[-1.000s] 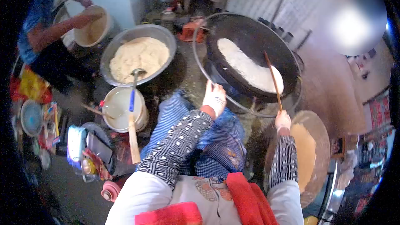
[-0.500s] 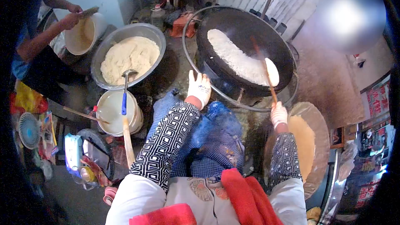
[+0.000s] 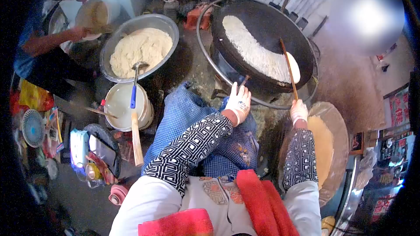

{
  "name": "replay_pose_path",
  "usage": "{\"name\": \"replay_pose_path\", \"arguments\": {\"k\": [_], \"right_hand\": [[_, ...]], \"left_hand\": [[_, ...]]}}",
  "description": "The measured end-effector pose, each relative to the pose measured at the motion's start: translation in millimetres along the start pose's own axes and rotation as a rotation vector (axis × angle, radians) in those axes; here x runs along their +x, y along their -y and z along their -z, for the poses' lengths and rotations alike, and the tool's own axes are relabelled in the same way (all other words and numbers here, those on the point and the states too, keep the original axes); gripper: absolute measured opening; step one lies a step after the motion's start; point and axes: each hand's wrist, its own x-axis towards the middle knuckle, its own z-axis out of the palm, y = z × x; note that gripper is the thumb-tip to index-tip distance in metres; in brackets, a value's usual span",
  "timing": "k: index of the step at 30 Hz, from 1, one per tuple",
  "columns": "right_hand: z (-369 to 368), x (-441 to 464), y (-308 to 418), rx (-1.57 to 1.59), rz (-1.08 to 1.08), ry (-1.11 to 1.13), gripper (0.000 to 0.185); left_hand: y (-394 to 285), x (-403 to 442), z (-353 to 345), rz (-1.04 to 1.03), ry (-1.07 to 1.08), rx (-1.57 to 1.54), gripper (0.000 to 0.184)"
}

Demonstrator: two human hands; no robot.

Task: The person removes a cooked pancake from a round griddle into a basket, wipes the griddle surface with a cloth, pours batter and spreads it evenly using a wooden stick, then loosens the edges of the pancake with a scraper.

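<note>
Head view: my right hand (image 3: 299,111) had its fingers closed around the near end of a wooden stick (image 3: 287,63). Stick looked slim, straight, plain reddish brown. Long axis ran from my fist away from me, far tip leaning a bit to my left. It reached over the round black griddle (image 3: 262,19) and crossed the batter strip (image 3: 251,50) close to the strip's right end, tip beyond the strip, over dark surface. Couldn't tell whether the tip touched down.

Strip was off-white and curved, on the near-left part of the griddle. Left of the stick: matte, rough, fine ridges. Right of it: a smoother, fuller cream-coloured lobe, right alongside the wood. Strip's long axis went from far left to near right, bowed toward me, so the stick cut across it at an angle.

My left hand (image 3: 238,103) held nothing I could see: fingers extended, slightly spread, pointing at the metal hoop (image 3: 198,30) around the griddle. Fingertips right by the hoop, contact not clear. Shallow bowl (image 3: 340,148) of tan batter sat beside my right forearm; basin (image 3: 162,22) of pale dough stood well left of the griddle
</note>
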Motion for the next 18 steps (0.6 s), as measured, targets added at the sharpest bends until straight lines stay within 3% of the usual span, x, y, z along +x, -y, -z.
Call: {"name": "replay_pose_path", "arguments": {"k": [2, 5, 7, 11, 13, 14, 18], "right_hand": [[25.9, -10.4, 24.3, 0.045, 0.000, 0.051, 0.034], [-5.7, -25.7, 10.2, 0.024, 0.035, 0.083, 0.034], [-2.9, -9.5, -7.0, 0.049, -0.147, 0.086, 0.035], [30.0, -11.6, 24.7, 0.172, -0.096, 0.129, 0.036], [4.5, -10.1, 13.2, 0.040, -0.045, 0.124, 0.036], [15.1, -10.7, 10.6, 0.050, -0.144, 0.099, 0.035], [17.9, 4.7, 5.9, 0.113, -0.065, 0.036, 0.032]], "left_hand": [[3.0, -3.8, 1.8, 0.018, -0.014, 0.051, 0.049], [14.6, -6.2, -3.1, -0.001, -0.063, 0.083, 0.048], [23.0, -3.9, -1.9, 0.012, -0.064, 0.031, 0.048], [34.4, 2.3, -14.6, 0.056, -0.132, 0.002, 0.047], [39.3, -0.2, -22.4, 0.064, -0.202, 0.027, 0.046], [41.2, -2.7, -17.8, 0.078, -0.134, 0.008, 0.047], [53.5, -6.5, -4.3, 0.113, -0.101, -0.026, 0.057]]}}
